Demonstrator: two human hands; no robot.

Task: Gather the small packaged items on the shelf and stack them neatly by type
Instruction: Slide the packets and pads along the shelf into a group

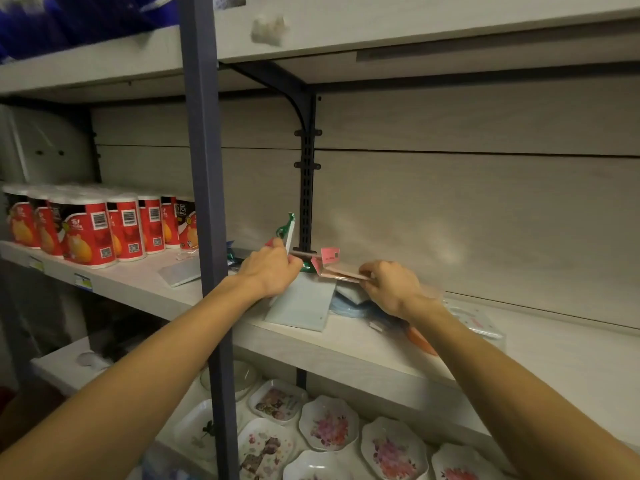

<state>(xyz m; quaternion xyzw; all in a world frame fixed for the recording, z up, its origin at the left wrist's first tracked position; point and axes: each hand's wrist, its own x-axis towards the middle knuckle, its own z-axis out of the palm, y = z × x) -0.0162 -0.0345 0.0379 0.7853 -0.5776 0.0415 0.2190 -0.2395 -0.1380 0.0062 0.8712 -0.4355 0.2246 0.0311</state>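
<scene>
Left hand: the left hand [273, 268] is curled round a few small packets – a green-and-white packet [288, 230] stands up out of the fist, with a red corner beside it
Right hand: the right hand [388, 285] pinches a flat bundle of pink packets [341, 273] between thumb and fingers, holding them just above the shelf [346, 344]
Where the items are: both bundles sit at mid-shelf, in front of the black slotted upright [307, 188]; a pale flat pack [301, 303] and a blue-tinted bag [346, 306] lie on the shelf under the hands
Orientation: the pink bundle's long axis runs roughly level, left to right, its free end with a pink tag [330, 255] pointing toward the left hand; the green-and-white packet's long axis is close to upright, leaning slightly right
Risk – slipping: the pink packets are thin and held at one end only, so the far end could fan out or droop and one might slide loose
Risk – mixing: the left fist holds more than one colour, so types may end up stacked together
Risk – knocking: the forearms pass close to the shelf edge; a pack could be pushed off onto the flowered plates [329, 424] below
</scene>
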